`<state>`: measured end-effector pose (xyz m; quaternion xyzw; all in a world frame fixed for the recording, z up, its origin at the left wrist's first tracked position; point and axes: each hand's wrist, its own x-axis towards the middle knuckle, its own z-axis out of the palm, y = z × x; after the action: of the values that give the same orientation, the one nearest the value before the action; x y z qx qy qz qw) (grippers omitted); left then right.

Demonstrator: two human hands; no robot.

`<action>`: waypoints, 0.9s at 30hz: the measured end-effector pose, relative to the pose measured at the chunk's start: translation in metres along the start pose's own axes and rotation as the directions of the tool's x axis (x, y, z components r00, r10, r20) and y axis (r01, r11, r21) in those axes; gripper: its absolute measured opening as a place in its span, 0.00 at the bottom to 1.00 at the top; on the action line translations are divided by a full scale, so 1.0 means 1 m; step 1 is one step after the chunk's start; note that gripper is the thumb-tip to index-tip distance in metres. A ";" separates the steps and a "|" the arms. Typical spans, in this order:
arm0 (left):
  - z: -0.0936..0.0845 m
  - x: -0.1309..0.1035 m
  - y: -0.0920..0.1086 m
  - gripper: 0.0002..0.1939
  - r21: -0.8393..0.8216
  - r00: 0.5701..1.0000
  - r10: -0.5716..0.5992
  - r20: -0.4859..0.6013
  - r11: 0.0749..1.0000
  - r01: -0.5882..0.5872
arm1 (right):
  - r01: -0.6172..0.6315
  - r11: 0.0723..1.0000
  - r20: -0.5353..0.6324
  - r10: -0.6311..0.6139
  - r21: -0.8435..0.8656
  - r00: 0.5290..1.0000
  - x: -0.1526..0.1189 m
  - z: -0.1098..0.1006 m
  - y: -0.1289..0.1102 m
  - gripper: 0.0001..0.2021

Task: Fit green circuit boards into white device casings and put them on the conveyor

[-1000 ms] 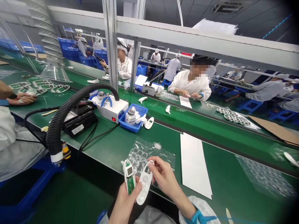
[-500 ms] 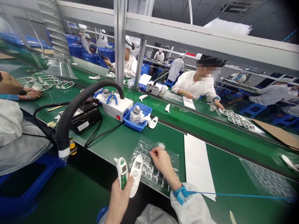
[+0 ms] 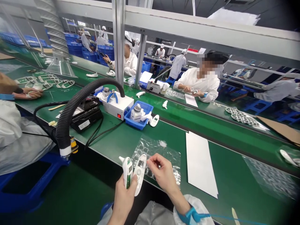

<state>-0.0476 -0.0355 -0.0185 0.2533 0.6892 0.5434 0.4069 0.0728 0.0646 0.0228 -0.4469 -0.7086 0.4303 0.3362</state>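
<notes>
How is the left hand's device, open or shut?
Open: the device shows its green circuit board, a white cover held beside it.

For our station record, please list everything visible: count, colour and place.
bench: one, green, foreground
device body: one, white-green, in left hand
cover: one, white, in left hand
plastic sheets: several, clear, beyond cover and right
paper: count unclear, white, right
tray: one, blue, centre
bottle: one, white-silver, in tray
faceplate: one, white, beside tray
box: one, white, left of tray
pliers: one, blue, on box
hose: one, black, arching left of box
machine: one, black, left of box
belt: one, green, beyond bench
handheld pieces: several, white, on belt
panels: many, white-green, left
co-workers: several, white-clad, left and across belt
crates: several, blue, background
wristband: one, blue, right wrist
left hand: one, bare, foreground
right hand: one, bare, beside cover
</notes>
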 end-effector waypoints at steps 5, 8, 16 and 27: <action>0.003 -0.002 0.000 0.21 0.007 1.000 0.018 0.003 1.000 -0.018 | -0.024 1.000 -0.002 0.024 -0.006 1.000 -0.004 0.009 0.007 0.12; 0.006 -0.003 0.001 0.21 0.002 1.000 0.025 -0.001 1.000 -0.025 | -0.025 1.000 -0.013 0.025 -0.007 1.000 -0.005 0.010 0.011 0.12; 0.010 -0.005 0.005 0.19 -0.019 0.999 0.012 -0.053 1.000 -0.013 | -0.087 0.996 -0.008 0.087 0.029 0.996 -0.008 0.013 0.014 0.10; 0.004 -0.011 0.006 0.16 0.033 0.990 0.136 -0.033 0.990 -0.135 | -0.195 0.885 0.037 0.199 0.422 0.979 -0.018 0.031 0.012 0.14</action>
<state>-0.0387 -0.0398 -0.0100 0.2960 0.6858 0.5635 0.3529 0.0569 0.0409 -0.0025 -0.4345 -0.5480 0.6040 0.3823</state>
